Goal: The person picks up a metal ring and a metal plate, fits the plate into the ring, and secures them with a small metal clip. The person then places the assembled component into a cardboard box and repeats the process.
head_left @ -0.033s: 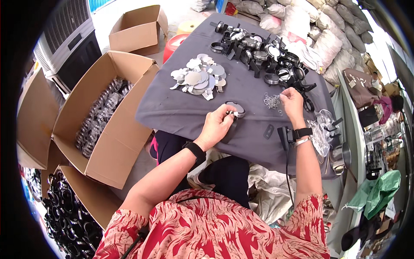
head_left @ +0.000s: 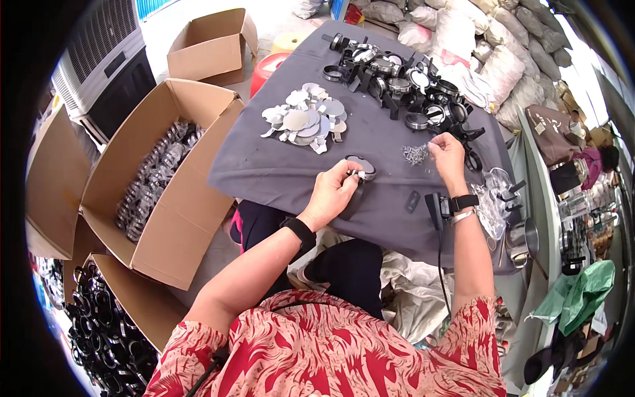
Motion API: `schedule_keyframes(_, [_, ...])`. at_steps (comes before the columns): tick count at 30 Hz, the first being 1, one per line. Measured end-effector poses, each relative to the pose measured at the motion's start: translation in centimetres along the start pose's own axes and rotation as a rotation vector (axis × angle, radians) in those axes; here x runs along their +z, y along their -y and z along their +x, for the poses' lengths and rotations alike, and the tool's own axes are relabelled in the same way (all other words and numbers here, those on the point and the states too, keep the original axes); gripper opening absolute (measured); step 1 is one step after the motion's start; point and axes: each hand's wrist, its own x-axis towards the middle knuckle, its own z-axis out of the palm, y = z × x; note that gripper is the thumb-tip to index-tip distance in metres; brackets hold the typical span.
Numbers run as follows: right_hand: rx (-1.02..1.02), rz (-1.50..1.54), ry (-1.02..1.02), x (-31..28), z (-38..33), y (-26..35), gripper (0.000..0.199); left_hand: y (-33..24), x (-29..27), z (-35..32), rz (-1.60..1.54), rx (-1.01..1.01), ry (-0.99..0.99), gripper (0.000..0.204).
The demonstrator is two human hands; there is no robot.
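Note:
Near the table's front edge, my left hand point(head_left: 333, 190) grips a round black-rimmed part with a grey disc face point(head_left: 361, 167), thumb and fingers closed at its lower left side. A small white piece shows at those fingertips. My right hand point(head_left: 449, 157) is pinched at the right edge of a little heap of small metal wire springs or clips point(head_left: 415, 155). Whatever is between its fingertips is too small to make out. A pile of flat silver discs with tabs point(head_left: 305, 121) lies beyond my left hand. Black and silver ring-shaped assemblies point(head_left: 398, 85) are heaped at the far right.
A small dark oblong piece point(head_left: 412, 202) and clear plastic bags point(head_left: 493, 198) lie on the grey-covered table point(head_left: 248, 159). At left, a cardboard box point(head_left: 182, 228) holds clear plastic parts; black rings point(head_left: 106, 331) fill another below. White sacks point(head_left: 456, 30) are stacked beyond.
My right fingertips have shifted slightly up and left by the wire heap, and a few small pieces there have moved. My left hand and the round part stay where they were.

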Motion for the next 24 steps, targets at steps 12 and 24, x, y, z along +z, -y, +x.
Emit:
schedule_keyframes(12, [0.242,0.089,0.146,-0.9,-0.2,-0.6,0.004,0.0,-0.1,0.1,0.045,-0.005,-0.010,0.013])
schedule_keyframes(24, [0.104,-0.511,0.047,-0.7,-1.3,-6.4,0.015,-0.2,-0.1,0.0,0.023,-0.031,-0.008,0.014])
